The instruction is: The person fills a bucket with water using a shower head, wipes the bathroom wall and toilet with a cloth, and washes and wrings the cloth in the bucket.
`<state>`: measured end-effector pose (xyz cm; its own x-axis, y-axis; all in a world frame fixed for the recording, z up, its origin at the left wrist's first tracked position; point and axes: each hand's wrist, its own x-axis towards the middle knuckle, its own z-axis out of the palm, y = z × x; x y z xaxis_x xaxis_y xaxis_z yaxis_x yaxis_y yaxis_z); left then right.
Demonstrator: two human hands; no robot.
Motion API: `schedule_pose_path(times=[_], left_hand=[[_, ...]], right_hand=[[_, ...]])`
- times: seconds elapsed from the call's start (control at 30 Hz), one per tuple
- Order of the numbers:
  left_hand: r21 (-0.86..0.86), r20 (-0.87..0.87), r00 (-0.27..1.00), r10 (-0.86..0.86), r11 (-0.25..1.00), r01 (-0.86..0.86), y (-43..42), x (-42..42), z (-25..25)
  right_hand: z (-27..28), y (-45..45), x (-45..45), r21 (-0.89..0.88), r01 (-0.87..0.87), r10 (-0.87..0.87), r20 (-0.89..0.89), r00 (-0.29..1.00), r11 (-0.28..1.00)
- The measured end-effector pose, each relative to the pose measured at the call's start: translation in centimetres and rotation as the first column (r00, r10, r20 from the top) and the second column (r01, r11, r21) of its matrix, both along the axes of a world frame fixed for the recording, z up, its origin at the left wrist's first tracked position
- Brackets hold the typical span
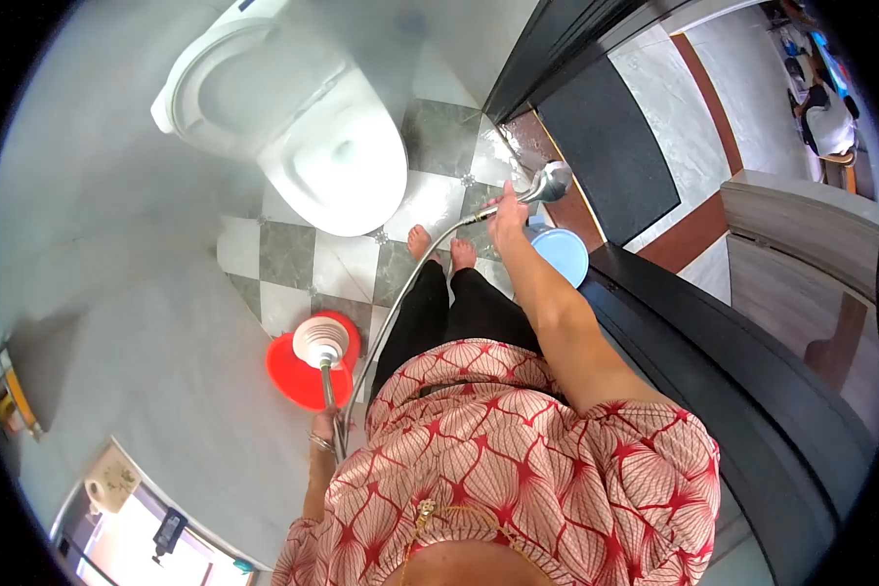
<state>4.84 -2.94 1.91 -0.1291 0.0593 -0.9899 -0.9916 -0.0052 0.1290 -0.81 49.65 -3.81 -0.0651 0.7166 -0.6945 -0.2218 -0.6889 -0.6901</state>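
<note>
In my right hand [506,217] is a silver shower head [549,183], gripped by its handle and pointing toward the doorway. Its metal hose [397,303] curves down across the front of my legs to my left side. My left hand [324,426], partly hidden, is closed around the handle of what looks like a plunger with a white ribbed head [321,341]. That head is over a red plastic basin [288,376] on the floor; whether they touch I cannot tell. The white toilet [376,181] ahead has its lid and seat raised.
A light blue bucket [561,257] stands by the doorway, below my right forearm. Beyond the raised threshold [557,181] lies a dark mat [610,146]. The checkered tiles [342,264] under my bare feet look wet. A dark door frame [713,332] runs along my right.
</note>
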Motion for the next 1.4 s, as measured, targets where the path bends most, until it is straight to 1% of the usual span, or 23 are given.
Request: schedule_pose_path(times=[0.03, 0.07, 0.13, 0.2, 0.23, 0.27, 0.3, 0.37, 0.4, 0.43, 0.5, 0.57, 0.63, 0.7, 0.77, 0.83, 0.9, 1.0, 1.1, 1.17, 1.2, 1.27, 1.4], left_hand=[[0.025, 0.003, 1.000, -0.013, 1.000, 0.013, -0.2, 0.0, -0.2], [-0.015, -0.003, 1.000, -0.029, 0.999, 0.029, -0.6, 0.0, -0.2], [-0.010, -0.012, 0.999, -0.039, 0.999, 0.039, -0.1, -0.9, -0.2], [-0.006, -0.022, 0.999, -0.049, 0.999, 0.049, 0.4, -1.5, 0.2], [0.010, -0.075, 0.982, -0.172, 0.985, 0.173, 0.8, -1.6, 0.8], [0.018, -0.130, 0.948, -0.290, 0.955, 0.295, 1.2, -1.7, 1.1], [0.020, -0.137, 0.946, -0.295, 0.954, 0.300, 1.4, -1.9, 1.0], [-0.069, -0.083, 0.972, -0.219, 0.975, 0.213, 1.4, -2.1, 0.9], [-0.082, -0.044, 0.984, -0.172, 0.982, 0.168, 0.8, -1.8, 0.6], [-0.078, -0.052, 0.984, -0.172, 0.983, 0.168, 0.3, -1.6, 0.1], [-0.040, -0.064, 0.993, -0.103, 0.994, 0.101, -0.3, -1.5, -0.9], [-0.035, -0.116, 0.986, -0.120, 0.993, 0.117, -0.4, -2.0, -1.8], [0.040, -0.056, 0.998, -0.036, 0.998, 0.038, -1.2, -1.4, -2.4], [0.049, -0.065, 0.998, -0.017, 0.999, 0.020, -1.1, -1.3, -2.8], [0.058, -0.075, 0.997, 0.002, 0.998, 0.002, -0.3, -1.2, -2.6], [0.054, -0.091, 0.996, -0.008, 0.998, 0.013, 1.0, -2.0, -0.8], [0.022, -0.090, 0.996, -0.019, 1.000, 0.021, 1.1, -2.0, -0.8], [0.031, -0.038, 0.999, 0.012, 0.999, -0.010, 1.2, -2.0, -0.9], [0.012, -0.053, 0.998, -0.023, 1.000, 0.024, 1.5, -1.9, -0.6], [-0.058, -0.035, 0.989, -0.143, 0.988, 0.141, 1.8, -1.9, 0.0], [-0.058, -0.035, 0.989, -0.142, 0.988, 0.140, 1.8, -1.8, -0.2], [-0.027, 0.000, 1.000, -0.020, 0.999, 0.020, 1.3, -1.5, -0.7], [0.038, -0.050, 0.999, 0.018, 0.999, -0.016, 0.6, -1.5, -1.5]], right_hand=[[0.2, 0.2, -0.8, 0.003, 0.004, -0.004, -0.004, 1.000, 1.000], [0.4, 0.5, -1.8, 0.024, 0.005, -0.004, -0.047, 0.999, 1.000], [0.7, 1.6, -3.8, 0.056, 0.029, -0.021, -0.128, 0.992, 0.998], [1.4, 2.5, -5.2, 0.059, 0.026, -0.018, -0.136, 0.991, 0.998], [2.0, 2.7, -5.8, 0.058, 0.018, -0.010, -0.140, 0.990, 0.998], [2.2, 2.7, -6.3, 0.062, 0.020, -0.007, -0.196, 0.981, 0.998], [2.6, 2.8, -6.7, 0.066, 0.026, -0.012, -0.202, 0.979, 0.997], [3.3, 2.8, -7.6, 0.066, 0.089, -0.074, -0.201, 0.977, 0.994], [3.0, 2.7, -7.7, 0.058, 0.090, -0.080, -0.163, 0.983, 0.994], [2.7, 2.7, -7.7, 0.062, 0.091, -0.079, -0.170, 0.982, 0.994], [2.2, 3.1, -7.7, 0.100, 0.184, -0.165, -0.173, 0.971, 0.978], [2.8, 3.5, -7.8, 0.112, 0.224, -0.198, -0.205, 0.959, 0.968], [2.5, 3.3, -7.0, 0.088, 0.307, -0.281, -0.229, 0.932, 0.948], [1.5, 4.1, -6.6, 0.113, 0.281, -0.257, -0.190, 0.948, 0.953], [0.9, 4.7, -6.5, 0.121, 0.244, -0.211, -0.234, 0.949, 0.962], [1.5, 4.4, -7.1, 0.126, 0.252, -0.217, -0.242, 0.946, 0.960], [1.5, 4.4, -7.8, 0.140, 0.268, -0.236, -0.207, 0.949, 0.953], [2.1, 4.3, -8.0, 0.135, 0.238, -0.203, -0.233, 0.951, 0.962], [2.8, 4.2, -7.8, 0.115, 0.205, -0.170, -0.260, 0.951, 0.972], [2.8, 4.1, -7.7, 0.114, 0.186, -0.148, -0.277, 0.949, 0.976], [2.7, 4.0, -7.6, 0.136, 0.175, -0.133, -0.268, 0.954, 0.975], [2.6, 3.9, -7.7, 0.158, 0.162, -0.117, -0.259, 0.959, 0.974], [3.6, 4.1, -7.9, 0.190, 0.157, -0.109, -0.241, 0.964, 0.969]])
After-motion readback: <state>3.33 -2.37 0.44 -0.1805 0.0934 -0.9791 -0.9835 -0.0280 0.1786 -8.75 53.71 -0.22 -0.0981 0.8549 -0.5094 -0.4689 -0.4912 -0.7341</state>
